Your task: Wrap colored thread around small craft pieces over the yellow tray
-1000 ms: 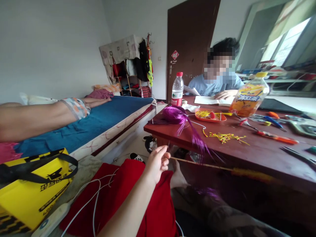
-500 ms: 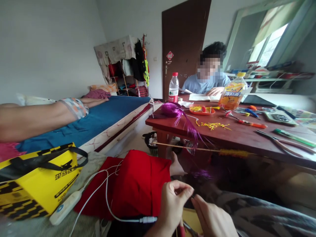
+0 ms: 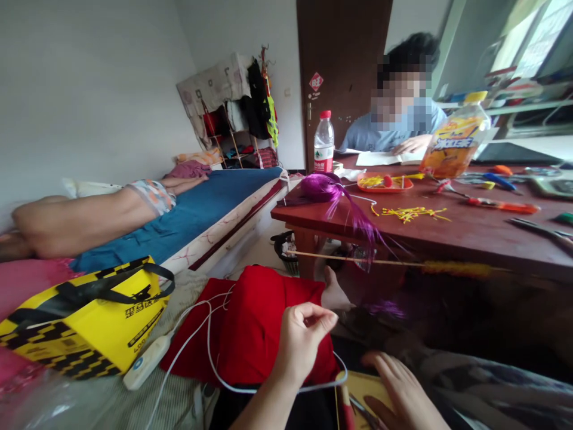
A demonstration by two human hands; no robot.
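My left hand [image 3: 308, 337] is raised in front of the red cloth [image 3: 255, 322], thumb and forefinger pinched together. Whatever sits in that pinch is too small to make out. Lower and to the right, my right hand [image 3: 400, 388] has its fingers stretched out and apart, with nothing seen in it. It hovers over a yellow surface [image 3: 356, 385] on which scissors [image 3: 363, 411] lie, partly hidden by the hand. A white cable [image 3: 313, 388] passes beneath my left wrist.
The brown table [image 3: 308, 209] bears purple strands [image 3: 320, 188], yellow stems [image 3: 412, 214], an orange tray [image 3: 389, 189], and bottles. A thin stick [image 3: 358, 258] juts along its front edge. Behind sits a person [image 3: 358, 131]; another lies on the bed [image 3: 233, 191]. A yellow bag [image 3: 111, 316] stands left.
My hands have parted: the right has moved down and to the right and its fingers have opened. The left stays pinched, slightly higher. The camera view has shifted.
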